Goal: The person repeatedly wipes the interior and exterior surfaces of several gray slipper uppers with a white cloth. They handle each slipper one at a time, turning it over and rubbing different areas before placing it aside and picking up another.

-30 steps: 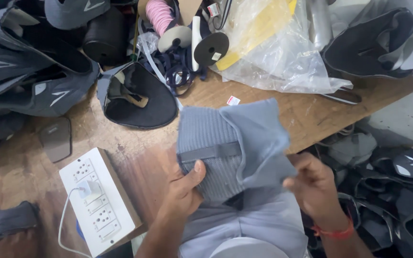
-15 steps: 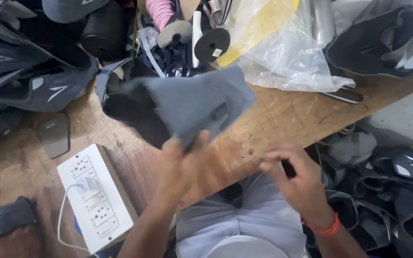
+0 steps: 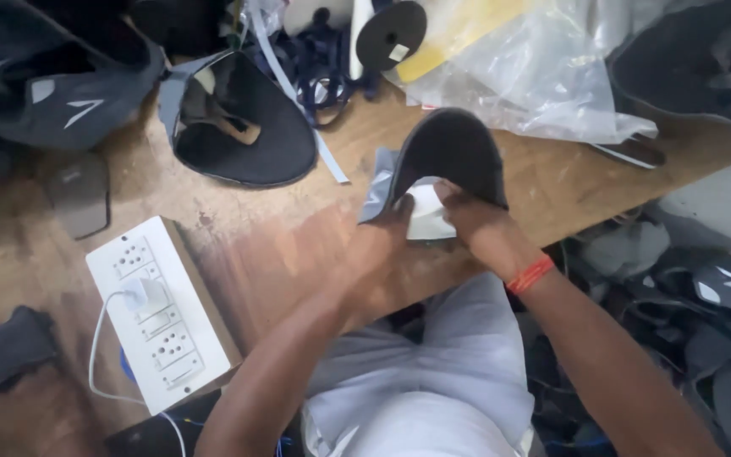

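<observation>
Wooden and scuffed, the table [image 3: 239,245] carries most of the clutter: a heap of dark shoe uppers [image 3: 44,93] at the far left, a crinkled clear plastic bag [image 3: 543,85] at the far right, and a white power strip [image 3: 158,309] with a plug in it at the near left. Between them, far of centre, lies a single dark upper [image 3: 243,127], open side up. The piece being worked is another dark grey upper [image 3: 454,156], held just above the table's near edge, right of centre, with a white liner [image 3: 427,211] showing at its opening. The left hand [image 3: 382,241] grips the near left edge of that upper, fingers closed on it; the right hand [image 3: 475,220], a red band at the wrist, pinches the white liner against the inside. This looks like a fitting step, the liner being seated in the upper. The next move likely calls for pressing it flat and keeping its edges aligned.
</observation>
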